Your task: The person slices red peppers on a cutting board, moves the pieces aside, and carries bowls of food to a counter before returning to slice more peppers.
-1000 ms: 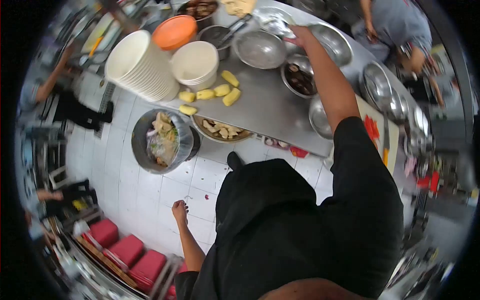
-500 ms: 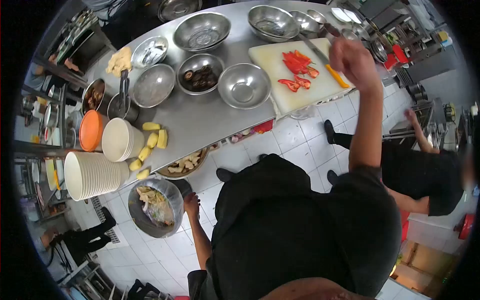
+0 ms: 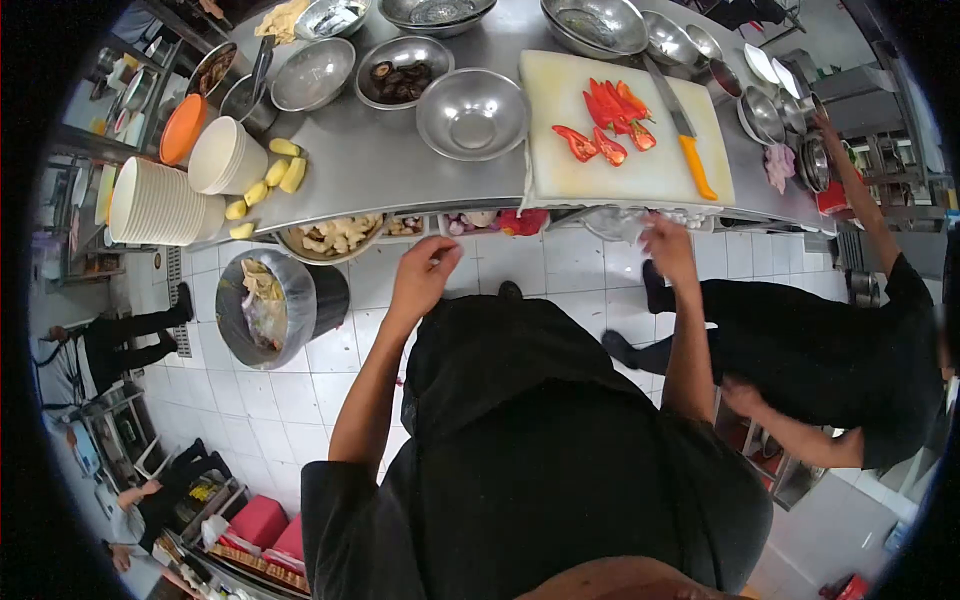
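My left hand [image 3: 425, 275] hovers in front of the counter edge, fingers loosely bent and thumb apart, with nothing in it. Just below the cutting board's front edge is my right hand [image 3: 668, 245], its fingers loosely curled, slightly blurred and holding nothing I can see. Behind it, a clear plastic bag [image 3: 610, 222] shows under the counter. On the white cutting board [image 3: 555, 90] lie cut red peppers [image 3: 612, 105] and a knife with a yellow handle [image 3: 697, 167]. An empty steel bowl [image 3: 473, 115] stands left of the board.
Dark mushrooms [image 3: 403, 80] fill another bowl. Peeled yellow pieces [image 3: 275, 173] lie by stacked white tubs [image 3: 160, 200]. Below the counter are a ginger basin [image 3: 335, 236] and a lined bin [image 3: 265, 310]. A co-worker [image 3: 800, 350] stands close on the right, one arm reaching toward the counter's bowls.
My right hand has dropped from above the knife to the counter's front edge. My left hand has moved from beside the bin up and right. The view has shifted, and the co-worker has come nearer the counter.
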The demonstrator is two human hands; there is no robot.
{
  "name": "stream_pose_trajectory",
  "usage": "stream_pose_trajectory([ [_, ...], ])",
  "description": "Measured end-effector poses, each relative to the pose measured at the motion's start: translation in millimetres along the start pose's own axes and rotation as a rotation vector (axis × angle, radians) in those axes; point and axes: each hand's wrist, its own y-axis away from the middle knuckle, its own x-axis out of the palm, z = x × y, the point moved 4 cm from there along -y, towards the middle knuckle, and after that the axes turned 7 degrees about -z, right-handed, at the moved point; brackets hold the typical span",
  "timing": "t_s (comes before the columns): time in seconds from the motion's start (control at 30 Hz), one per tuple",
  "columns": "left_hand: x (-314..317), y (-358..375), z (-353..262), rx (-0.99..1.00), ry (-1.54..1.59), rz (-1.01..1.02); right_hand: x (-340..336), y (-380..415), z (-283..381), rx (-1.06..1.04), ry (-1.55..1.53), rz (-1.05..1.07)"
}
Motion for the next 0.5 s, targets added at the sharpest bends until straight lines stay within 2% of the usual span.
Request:
stream_pose_trajectory([
  [0.07,30.6,-11.0,-37.7,0.073,-0.029,0.018,-31.8,-31.8,10.0,-0.259,0.294,-0.200],
  [0.1,45.2,-17.6,-52.7,0.119,-0.044,0.015,-45.0,-50.2,8.8,-0.209,0.280,-0.192],
  [0.13,60.1,-23.9,-65.8,0.167,-0.060,0.014,-56.1,-60.6,14.5,-0.281,0.319,-0.280],
  [0.2,85.5,-38.6,-91.1,0.264,-0.150,-0.004,-67.8,-77.7,23.8,-0.224,0.281,-0.265],
  [0.33,136.5,-77.9,-112.7,0.570,-0.291,-0.079,-49.9,-102.3,32.1,-0.300,0.228,-0.211],
  [0.4,158.6,-95.8,-116.5,0.593,-0.411,-0.067,-36.2,-108.6,34.8,-0.321,0.238,-0.170],
  [0.43,166.4,-104.6,-118.9,0.605,-0.470,-0.061,-33.6,-111.8,35.0,-0.242,0.196,-0.164],
  [0.5,177.2,-117.0,-117.2,0.640,-0.528,-0.065,-38.7,-120.6,31.3,-0.282,0.280,-0.255],
])
